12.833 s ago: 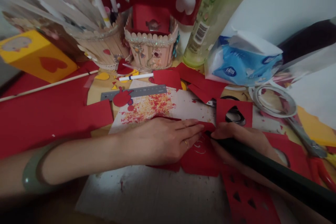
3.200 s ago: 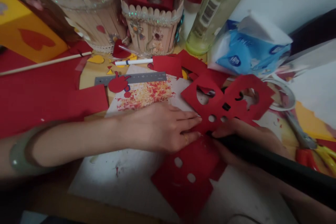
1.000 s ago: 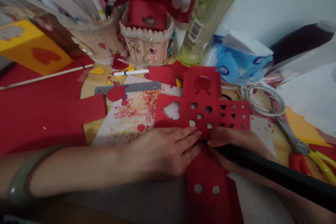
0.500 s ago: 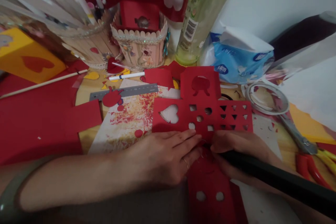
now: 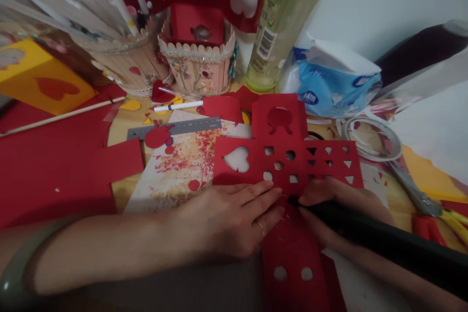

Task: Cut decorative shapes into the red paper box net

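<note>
A cross-shaped piece of red card [image 5: 241, 148] lies on the table with cut-out holes: a heart, small squares and rounds, and rows of triangles. My left hand [image 5: 234, 219] rests flat on it, fingers stretched out, below the heart hole. In my right hand [image 5: 332, 200] is a long black pen-shaped tool [image 5: 380, 234], gripped near its tip; whether it has a blade I cannot make out. The tip touches the card just right of my left fingertips, by a thin curved outline. Part of the card's middle is hidden under my hands.
Behind the card stand a craft-stick basket [image 5: 197, 70], a green bottle [image 5: 272, 48] and a blue tissue pack [image 5: 329, 90]. A steel ruler [image 5: 183, 127] lies at left of centre. On the right are a tape roll [image 5: 397, 148] and scissors [image 5: 426, 204]. Red card sheets [image 5: 51, 170] cover the left.
My right hand and the black tool have shifted slightly right and up. The card's right flap now reaches further right. My left hand stays on the card.
</note>
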Tool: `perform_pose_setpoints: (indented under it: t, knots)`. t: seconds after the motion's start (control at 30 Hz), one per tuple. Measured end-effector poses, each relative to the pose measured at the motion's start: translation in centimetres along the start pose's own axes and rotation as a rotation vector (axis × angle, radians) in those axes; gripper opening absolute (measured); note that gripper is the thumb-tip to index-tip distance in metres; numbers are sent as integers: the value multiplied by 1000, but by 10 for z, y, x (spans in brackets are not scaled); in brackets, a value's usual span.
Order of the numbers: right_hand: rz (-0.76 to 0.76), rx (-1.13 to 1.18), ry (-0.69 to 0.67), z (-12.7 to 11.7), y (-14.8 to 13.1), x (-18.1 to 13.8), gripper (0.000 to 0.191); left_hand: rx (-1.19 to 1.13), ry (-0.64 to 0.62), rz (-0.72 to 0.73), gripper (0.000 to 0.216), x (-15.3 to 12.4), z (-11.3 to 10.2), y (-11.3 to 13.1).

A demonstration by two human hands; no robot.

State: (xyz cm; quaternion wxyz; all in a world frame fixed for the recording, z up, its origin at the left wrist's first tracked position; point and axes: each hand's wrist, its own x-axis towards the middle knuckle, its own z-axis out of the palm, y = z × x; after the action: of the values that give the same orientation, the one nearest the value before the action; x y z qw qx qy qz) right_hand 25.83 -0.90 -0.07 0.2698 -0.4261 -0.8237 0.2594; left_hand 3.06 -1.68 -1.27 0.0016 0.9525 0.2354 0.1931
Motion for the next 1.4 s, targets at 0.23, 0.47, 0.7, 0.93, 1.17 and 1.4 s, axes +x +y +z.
perform_pose_setpoints:
  t: [0.23, 0.47, 0.7, 0.93, 1.17, 1.4]
  knots:
    - [-12, 2, -41, 4, 1, -1, 15, 36, -20, -8, 39, 0, 0, 1]
    - [-37, 6, -71, 3, 2, 2, 17, 52, -45, -9, 40, 1, -2, 0]
    - [-29, 57, -118, 2, 4, 0, 18, 15, -26, -26, 41, 1, -1, 1]
    - [0, 49, -41, 2, 0, 1, 16, 1, -56, -18, 37, 1, -2, 0]
    - [-79, 9, -105, 2, 2, 3, 18, 5, 3, -45, 38, 0, 1, 2]
    - [-197, -108, -79, 4, -1, 3, 21, 36, -38, 1, 39, 0, -3, 1]
